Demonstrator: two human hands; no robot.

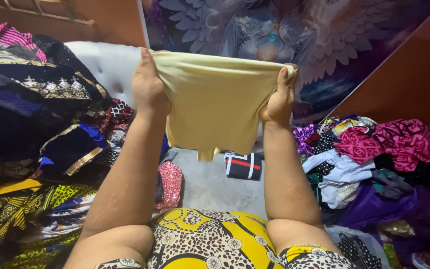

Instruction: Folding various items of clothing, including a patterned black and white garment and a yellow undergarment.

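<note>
I hold a pale yellow cloth (215,104) up in front of me, stretched between both hands. My left hand (149,87) grips its upper left edge. My right hand (278,99) grips the upper right corner, with fabric bunched in the fist. The cloth hangs down to a short tab at its lower edge, above a grey sheet (210,184). My arms reach forward from my lap, which is covered in a yellow, leopard-patterned fabric (210,239).
A heap of dark embroidered and patterned clothes (36,114) is stacked at the left. Another pile of pink, purple and white clothes (379,159) lies at the right. A small folded black, white and red item (243,166) sits ahead. A winged-figure wall picture (284,30) hangs behind.
</note>
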